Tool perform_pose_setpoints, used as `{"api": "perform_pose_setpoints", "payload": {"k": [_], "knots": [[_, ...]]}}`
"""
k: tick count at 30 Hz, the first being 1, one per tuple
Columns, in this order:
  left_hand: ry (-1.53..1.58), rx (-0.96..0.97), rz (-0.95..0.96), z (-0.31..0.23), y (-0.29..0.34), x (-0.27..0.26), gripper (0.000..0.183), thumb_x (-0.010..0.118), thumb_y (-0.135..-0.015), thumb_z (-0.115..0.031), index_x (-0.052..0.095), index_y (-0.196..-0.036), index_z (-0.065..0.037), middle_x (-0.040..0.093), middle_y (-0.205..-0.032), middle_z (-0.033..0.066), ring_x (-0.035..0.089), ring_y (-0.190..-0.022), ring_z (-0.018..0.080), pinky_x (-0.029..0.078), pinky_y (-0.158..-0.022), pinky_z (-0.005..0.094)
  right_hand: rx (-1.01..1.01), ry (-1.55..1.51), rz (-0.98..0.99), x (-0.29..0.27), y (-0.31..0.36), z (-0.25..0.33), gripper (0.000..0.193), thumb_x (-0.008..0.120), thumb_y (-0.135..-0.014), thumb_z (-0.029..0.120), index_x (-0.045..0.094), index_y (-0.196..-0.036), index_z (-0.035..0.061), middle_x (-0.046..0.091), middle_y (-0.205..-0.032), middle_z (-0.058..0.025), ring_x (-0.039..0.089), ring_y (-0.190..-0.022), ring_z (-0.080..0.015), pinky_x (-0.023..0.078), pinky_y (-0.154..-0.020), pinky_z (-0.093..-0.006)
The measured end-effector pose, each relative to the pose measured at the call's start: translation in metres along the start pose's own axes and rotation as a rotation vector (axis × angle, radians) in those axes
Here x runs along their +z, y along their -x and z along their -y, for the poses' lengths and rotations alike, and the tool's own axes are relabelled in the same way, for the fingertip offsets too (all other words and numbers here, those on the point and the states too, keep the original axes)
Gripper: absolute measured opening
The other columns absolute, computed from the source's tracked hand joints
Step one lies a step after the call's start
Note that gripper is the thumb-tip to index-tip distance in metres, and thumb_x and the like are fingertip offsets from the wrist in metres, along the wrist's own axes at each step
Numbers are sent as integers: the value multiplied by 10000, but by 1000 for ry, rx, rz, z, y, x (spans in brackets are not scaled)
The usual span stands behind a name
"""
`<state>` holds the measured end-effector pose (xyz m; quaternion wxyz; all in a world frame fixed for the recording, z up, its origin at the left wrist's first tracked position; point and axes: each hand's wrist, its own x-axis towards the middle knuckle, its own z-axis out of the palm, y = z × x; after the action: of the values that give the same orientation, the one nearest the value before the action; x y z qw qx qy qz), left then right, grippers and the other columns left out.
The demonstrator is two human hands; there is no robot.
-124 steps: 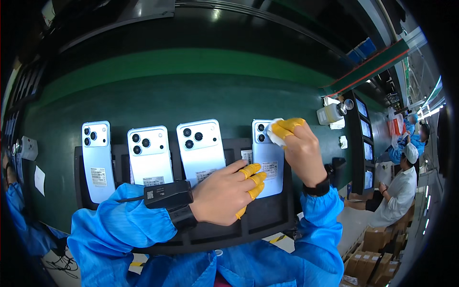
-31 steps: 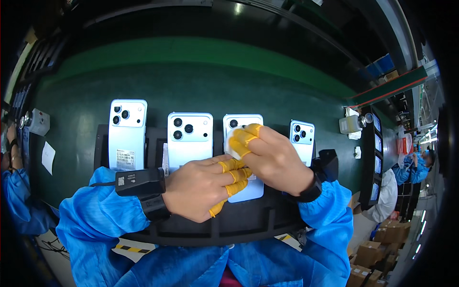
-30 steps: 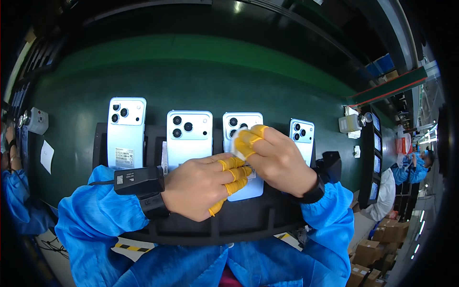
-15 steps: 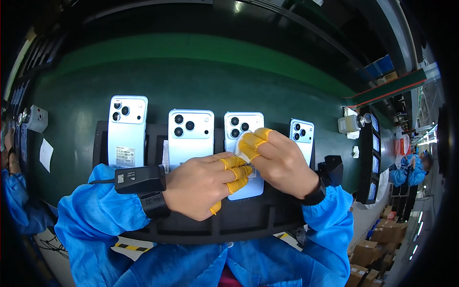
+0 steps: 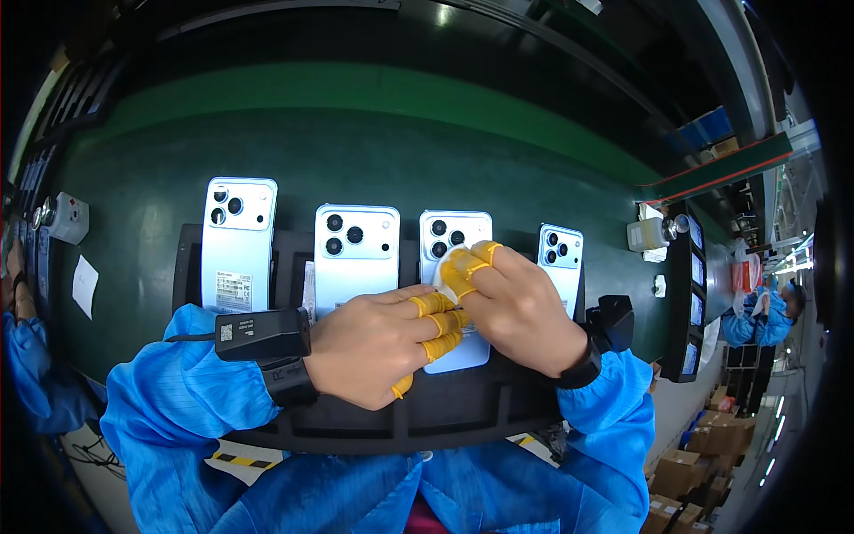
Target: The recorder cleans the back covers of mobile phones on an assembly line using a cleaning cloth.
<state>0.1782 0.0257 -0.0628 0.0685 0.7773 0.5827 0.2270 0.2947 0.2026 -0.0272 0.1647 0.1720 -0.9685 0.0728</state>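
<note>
Several light blue phones lie back-up in a black slotted tray (image 5: 374, 423) on a green belt. My left hand (image 5: 374, 343), with yellow finger cots, rests flat on the third phone (image 5: 455, 233) from the left and holds it down. My right hand (image 5: 520, 307) presses a small white cloth (image 5: 442, 274) onto that phone just below its camera lenses. The first phone (image 5: 237, 242), the second phone (image 5: 356, 254) and the fourth phone (image 5: 560, 254) lie untouched beside it.
A black device (image 5: 262, 334) is strapped to my left wrist and a dark band to my right. A small white box (image 5: 68, 218) and a white label (image 5: 84, 285) sit at the belt's left. Another person in blue (image 5: 756, 316) works at the right, near stacked cardboard boxes (image 5: 712, 436).
Four seconds ago my right hand held the cloth on the rightmost phone. It has since moved left to the third phone, where it has shifted only slightly over the last second. My left hand stays put.
</note>
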Motion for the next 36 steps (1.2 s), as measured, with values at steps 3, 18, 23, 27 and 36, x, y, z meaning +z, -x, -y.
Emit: {"api": "perform_pose_setpoints", "payload": {"k": [3, 18, 23, 27, 36], "knots": [[74, -16, -37, 3, 3, 9, 526, 658, -605, -97, 674, -1128, -49, 653, -1108, 118, 593, -1118, 323, 477, -987, 371, 112, 21, 92, -14, 2, -6, 155, 662, -585, -38, 673, -739, -24, 618, -812, -136, 607, -760, -285, 537, -666, -366], [95, -47, 127, 1, -2, 1, 523, 638, -657, -85, 647, -1179, -53, 615, -1221, 111, 560, -1168, 322, 413, -1062, 382, 162, 49, 49, -16, 22, 6, 100, 699, -638, -17, 661, -731, -21, 578, -770, -112, 583, -740, -271, 535, -674, -324], [40, 27, 62, 6, 12, -6, 478, 632, -737, -128, 626, -1207, -47, 573, -1285, 127, 501, -1245, 313, 339, -1114, 401, 166, 38, 79, -39, 8, 9, 200, 700, -637, -2, 698, -836, -18, 607, -836, -106, 596, -782, -265, 541, -690, -324], [-34, -50, 119, 5, 46, -37, 484, 642, -804, -210, 588, -1254, -43, 529, -1337, 147, 439, -1308, 313, 275, -1146, 428, 94, 34, 32, -38, -13, 3, 247, 686, -658, -5, 693, -904, -20, 626, -876, -112, 604, -818, -270, 542, -735, -329], [83, -121, 32, 11, 58, -23, 472, 627, -817, -182, 582, -1275, -78, 570, -1288, 147, 496, -1251, 308, 360, -1099, 405, -233, -20, -15, 44, -93, -4, 181, 661, -644, 13, 676, -824, -10, 621, -902, -127, 597, -861, -268, 534, -731, -322]]}}
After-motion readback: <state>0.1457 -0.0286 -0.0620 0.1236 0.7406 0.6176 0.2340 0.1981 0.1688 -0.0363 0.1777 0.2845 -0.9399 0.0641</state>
